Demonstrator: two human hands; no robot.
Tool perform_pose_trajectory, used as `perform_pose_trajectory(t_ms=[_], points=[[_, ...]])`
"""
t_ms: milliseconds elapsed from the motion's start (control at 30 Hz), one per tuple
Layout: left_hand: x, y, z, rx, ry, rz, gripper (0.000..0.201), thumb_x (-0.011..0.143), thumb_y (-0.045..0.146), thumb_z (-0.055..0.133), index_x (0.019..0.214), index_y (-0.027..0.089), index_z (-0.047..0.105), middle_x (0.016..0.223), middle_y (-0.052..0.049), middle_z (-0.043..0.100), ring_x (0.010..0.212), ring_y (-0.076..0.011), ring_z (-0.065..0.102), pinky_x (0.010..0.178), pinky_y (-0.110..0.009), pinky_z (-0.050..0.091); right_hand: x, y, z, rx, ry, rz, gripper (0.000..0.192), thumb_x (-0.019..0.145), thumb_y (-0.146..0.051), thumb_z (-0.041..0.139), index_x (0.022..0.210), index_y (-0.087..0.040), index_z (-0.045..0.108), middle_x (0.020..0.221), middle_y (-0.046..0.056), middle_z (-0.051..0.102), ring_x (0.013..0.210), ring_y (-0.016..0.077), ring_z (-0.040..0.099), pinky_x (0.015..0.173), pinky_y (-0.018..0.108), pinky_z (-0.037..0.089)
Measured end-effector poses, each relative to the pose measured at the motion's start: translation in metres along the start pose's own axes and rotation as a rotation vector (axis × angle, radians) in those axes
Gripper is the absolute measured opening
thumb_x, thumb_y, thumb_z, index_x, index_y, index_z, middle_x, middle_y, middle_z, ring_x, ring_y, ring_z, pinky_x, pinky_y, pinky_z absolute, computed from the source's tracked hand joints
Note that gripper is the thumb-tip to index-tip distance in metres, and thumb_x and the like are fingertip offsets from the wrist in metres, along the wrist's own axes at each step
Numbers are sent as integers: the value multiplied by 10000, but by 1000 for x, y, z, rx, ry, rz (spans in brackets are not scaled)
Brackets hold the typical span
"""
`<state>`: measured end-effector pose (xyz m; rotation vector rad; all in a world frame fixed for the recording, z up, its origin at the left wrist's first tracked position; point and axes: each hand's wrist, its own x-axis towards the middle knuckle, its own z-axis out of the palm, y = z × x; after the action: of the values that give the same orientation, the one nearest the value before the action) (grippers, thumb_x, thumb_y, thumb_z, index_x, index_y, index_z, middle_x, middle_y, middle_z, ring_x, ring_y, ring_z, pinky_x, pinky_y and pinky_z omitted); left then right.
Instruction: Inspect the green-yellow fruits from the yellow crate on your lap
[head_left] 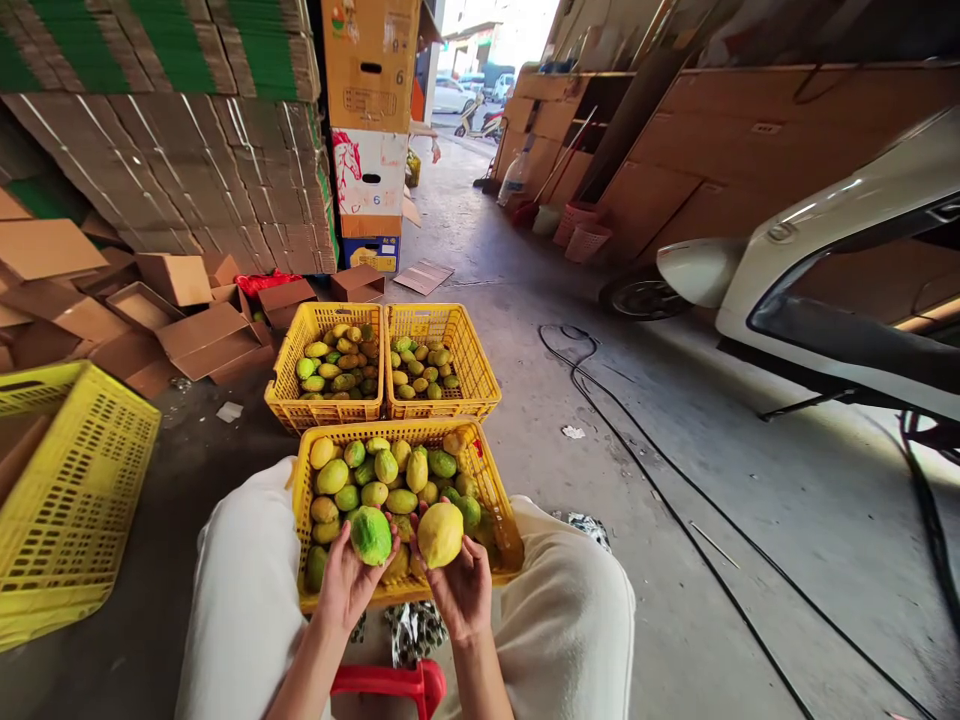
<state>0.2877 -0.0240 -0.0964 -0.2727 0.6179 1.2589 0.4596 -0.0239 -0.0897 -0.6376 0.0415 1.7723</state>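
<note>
While the person is sitting with knees spread around a yellow crate [304, 480] of mixed fruit, the left hand [346, 580] is cupping a green fruit [371, 535] and the right hand [461, 590] is gripping a yellow fruit [440, 534], both held just above the near end of that crate (the two fruits are sitting side by side, barely apart). Two more yellow crates [330, 408] of smaller fruit are standing just beyond it on the concrete floor [675, 450], and a white scooter [825, 260] is parked off to the right.

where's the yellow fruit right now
In the head view the yellow fruit sits in the right hand, just over the near yellow crate between the knees, beside the green fruit in the left hand.
</note>
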Motion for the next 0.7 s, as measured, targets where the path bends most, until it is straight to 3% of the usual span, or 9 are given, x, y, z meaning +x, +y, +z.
perform_pose_trajectory(t_ms=[133, 267, 333, 500, 700], points=[[1, 3, -2, -22, -116, 52, 616, 1012, 180, 362, 1625, 200, 414, 1277, -172, 760, 1310, -310, 669, 1186, -572, 446, 0, -1, 2, 12, 4, -25, 653, 716, -428, 918, 1325, -310, 714, 1224, 79, 794, 1169, 294, 735, 977, 502, 622], [-5, 0, 11, 20, 41, 47, 541, 1045, 207, 395, 1581, 187, 468, 1137, -159, 793, 1212, -308, 723, 1133, -559, 508, -1, 2, -3, 70, 36, -2, 707, 614, -441, 994, 1259, -297, 741, 1059, 35, 822, 902, 219, 778, 944, 461, 640], [-11, -1, 21, 23, 118, 34, 519, 1049, 199, 408, 1562, 155, 475, 1057, -151, 794, 1163, -303, 742, 1108, -553, 534, -1, 4, -5, 63, 43, 32, 685, 584, -401, 1012, 1209, -283, 758, 1016, 28, 820, 864, 222, 774, 942, 484, 640], [-14, 0, 28, 20, 117, 5, 529, 1044, 188, 397, 1567, 149, 463, 1016, -147, 788, 1170, -299, 737, 1108, -555, 533, -1, 3, -4, 27, 26, 69, 550, 708, -452, 925, 1195, -254, 761, 1077, 63, 813, 1081, 281, 759, 989, 521, 614], [-3, 2, 6, -48, -45, 105, 566, 1023, 188, 351, 1567, 222, 505, 1197, -152, 787, 1254, -309, 702, 1129, -577, 507, -3, 0, 2, 16, -34, 2, 697, 724, -436, 883, 1374, -277, 689, 1344, 108, 745, 1339, 334, 643, 1118, 569, 520]])
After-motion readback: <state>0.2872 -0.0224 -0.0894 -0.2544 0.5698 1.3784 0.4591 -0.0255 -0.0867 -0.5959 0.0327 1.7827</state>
